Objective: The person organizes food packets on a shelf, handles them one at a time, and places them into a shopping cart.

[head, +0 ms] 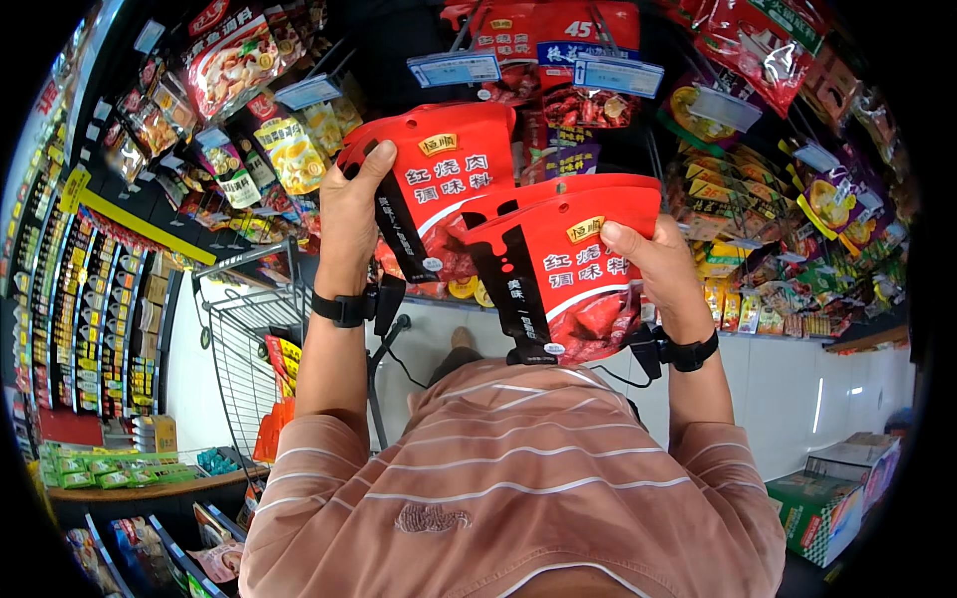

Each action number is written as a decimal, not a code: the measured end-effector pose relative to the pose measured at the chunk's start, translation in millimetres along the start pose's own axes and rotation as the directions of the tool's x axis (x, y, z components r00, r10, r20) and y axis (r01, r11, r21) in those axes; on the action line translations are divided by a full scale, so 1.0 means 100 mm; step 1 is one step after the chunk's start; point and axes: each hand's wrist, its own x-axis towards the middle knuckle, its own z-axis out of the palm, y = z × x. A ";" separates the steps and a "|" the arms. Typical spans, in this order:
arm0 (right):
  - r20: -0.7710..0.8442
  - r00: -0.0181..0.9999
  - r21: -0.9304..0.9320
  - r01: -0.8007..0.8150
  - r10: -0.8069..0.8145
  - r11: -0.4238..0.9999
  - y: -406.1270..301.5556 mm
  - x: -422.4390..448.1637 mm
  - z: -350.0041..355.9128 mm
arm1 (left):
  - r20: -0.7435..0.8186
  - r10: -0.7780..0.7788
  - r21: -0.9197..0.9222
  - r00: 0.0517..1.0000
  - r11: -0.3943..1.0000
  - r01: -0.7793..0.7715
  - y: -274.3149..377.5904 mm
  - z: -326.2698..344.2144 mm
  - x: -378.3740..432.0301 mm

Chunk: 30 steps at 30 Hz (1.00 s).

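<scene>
My left hand (351, 205) grips a red and black seasoning pouch (441, 198) by its left edge, thumb on the front. At least one more pouch edge shows behind it. In my right hand (658, 265) is another group of matching red pouches (576, 261), pinched at the right edge with the thumb near the gold logo. Each front bears large writing and a picture of braised meat. The right-hand pouches overlap the lower right of the left-hand one. Fingers behind the pouches are hidden. Both groups are held up before my chest, facing me.
Ahead, similar red pouches (508, 37) hang on hooks behind blue-edged price tags (454, 69). Packaged seasonings (740, 194) fill the rack at right. A wire shopping cart (243, 329) with bright packages stands at left. Bottle shelves (97, 299) line the far left; a green carton (815, 516) sits at lower right.
</scene>
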 end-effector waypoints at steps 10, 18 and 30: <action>0.085 0.996 -0.030 0.008 -0.005 1.000 0.02 0.10 0.21 | -0.151 0.015 -0.068 0.988 0.997 -0.026 0.10 -0.44 -0.19; 0.238 0.970 -0.083 -0.031 0.050 0.996 0.06 0.35 0.89 | -0.340 0.006 -0.107 0.940 0.993 -0.045 0.33 -1.18 -0.56; 0.505 0.861 -0.139 0.019 0.055 0.990 0.41 0.71 2.40 | -0.634 0.121 0.123 0.764 0.991 -0.055 0.93 -2.56 -1.62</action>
